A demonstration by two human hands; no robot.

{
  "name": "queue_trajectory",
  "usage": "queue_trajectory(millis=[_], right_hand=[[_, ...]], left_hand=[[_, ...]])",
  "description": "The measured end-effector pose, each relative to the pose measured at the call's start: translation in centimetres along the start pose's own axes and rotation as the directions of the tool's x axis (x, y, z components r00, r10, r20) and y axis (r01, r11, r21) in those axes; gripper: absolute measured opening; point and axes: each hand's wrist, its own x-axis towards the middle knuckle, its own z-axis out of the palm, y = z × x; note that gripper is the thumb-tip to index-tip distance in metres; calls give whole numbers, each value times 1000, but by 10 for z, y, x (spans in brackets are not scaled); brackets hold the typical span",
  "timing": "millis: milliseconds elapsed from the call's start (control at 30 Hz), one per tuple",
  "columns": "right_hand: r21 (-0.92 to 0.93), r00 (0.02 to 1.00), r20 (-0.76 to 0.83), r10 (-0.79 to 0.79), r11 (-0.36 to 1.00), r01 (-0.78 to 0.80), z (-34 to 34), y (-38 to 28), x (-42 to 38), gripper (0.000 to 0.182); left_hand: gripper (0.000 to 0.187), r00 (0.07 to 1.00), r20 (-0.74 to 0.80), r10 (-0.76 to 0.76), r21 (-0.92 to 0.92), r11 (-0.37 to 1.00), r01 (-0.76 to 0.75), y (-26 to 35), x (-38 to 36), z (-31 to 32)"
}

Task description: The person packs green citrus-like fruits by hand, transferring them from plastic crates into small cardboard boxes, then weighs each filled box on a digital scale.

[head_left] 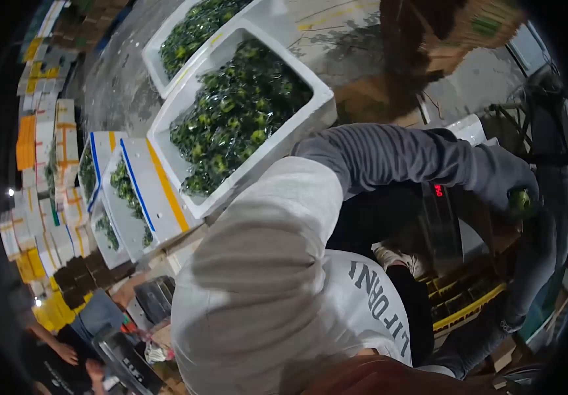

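Both grey-sleeved arms reach to the right side of the view. At the end of the upper sleeve, my left hand (520, 187) is dark and blurred, closed around a small green bundle (523, 199). My right hand (539, 214) is close beside the bundle, its fingers lost in shadow and blur. Below and left of the hands, a scale display (438, 190) shows red digits. Under them lies a yellow crate (471, 308) with dark contents. A white foam box (323, 105) full of shiny green bundles stands above my left arm.
Another foam box (154, 62) of greens adjoins the first. More boxes with blue and yellow tape (159, 178) stand left of it, near stacked cartons (65, 141). Torn cardboard (455, 39) lies at the top right. Another person's hand (67, 354) shows at the lower left.
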Motion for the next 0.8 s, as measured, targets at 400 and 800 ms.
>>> queue_trajectory(millis=[400,800], right_hand=[[425,982,177,-72,905,-10,92,19,26,36],[544,930,306,203,764,-346,86,1,26,39]], left_hand=[[79,217,-835,-506,121,215,969,87,-374,-201],[104,-349,-434,-830,360,-515,778,84,-581,-348]])
